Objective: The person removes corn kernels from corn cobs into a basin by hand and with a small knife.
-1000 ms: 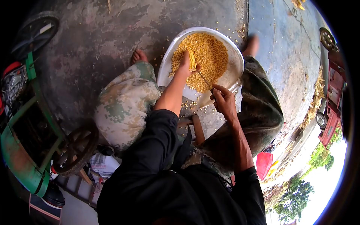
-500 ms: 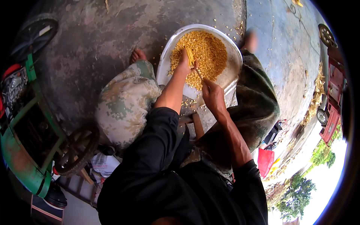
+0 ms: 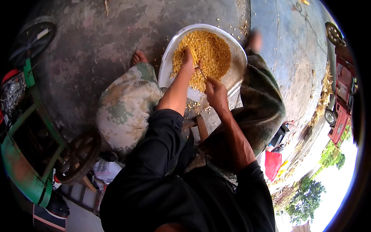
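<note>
You have open air above the right side of the kernels (image 3: 219, 54) and over the floor (image 3: 154, 17) beyond the basin (image 3: 234, 73). Your left leg (image 3: 125, 110) and right leg (image 3: 263, 94) flank the basin, limiting access from either side.

Along the left edge stands a green metal frame (image 3: 28, 170), its paint worn brown in places, with a dark spoked wheel (image 3: 74, 154) beside it and a black shoe (image 3: 58, 205) below. At right, straw-coloured plant litter (image 3: 325, 98) lies near a red vehicle (image 3: 340, 125); a leafy tree (image 3: 307, 199) is noted lower down.
</note>
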Motion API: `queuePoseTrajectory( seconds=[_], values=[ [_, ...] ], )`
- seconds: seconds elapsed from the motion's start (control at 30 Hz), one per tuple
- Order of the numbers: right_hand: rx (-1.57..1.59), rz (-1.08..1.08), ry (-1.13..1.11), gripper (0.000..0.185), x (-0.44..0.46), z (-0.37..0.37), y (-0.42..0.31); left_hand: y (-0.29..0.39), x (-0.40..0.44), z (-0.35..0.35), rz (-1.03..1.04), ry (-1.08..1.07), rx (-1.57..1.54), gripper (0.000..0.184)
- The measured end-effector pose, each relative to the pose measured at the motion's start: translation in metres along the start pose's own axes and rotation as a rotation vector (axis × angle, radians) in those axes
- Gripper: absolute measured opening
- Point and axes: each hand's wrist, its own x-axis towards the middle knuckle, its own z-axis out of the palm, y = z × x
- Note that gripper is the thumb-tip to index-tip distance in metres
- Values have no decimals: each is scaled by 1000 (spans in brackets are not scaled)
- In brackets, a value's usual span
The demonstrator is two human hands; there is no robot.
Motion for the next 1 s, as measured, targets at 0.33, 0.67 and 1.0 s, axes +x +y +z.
queuePoseTrajectory(
  seconds=[0.33,0.67,1.0],
  values=[
    [-177,-267,154,29,-2,15,12,5,4,-2,-53,-11,72,69],
    [-256,-134,101,25,32,28,0,9,-13,13,-59,16,9,62],
    [-184,-196,129,26,99,46,14,-17,30,-11,170,-231,59,74]
  ],
)
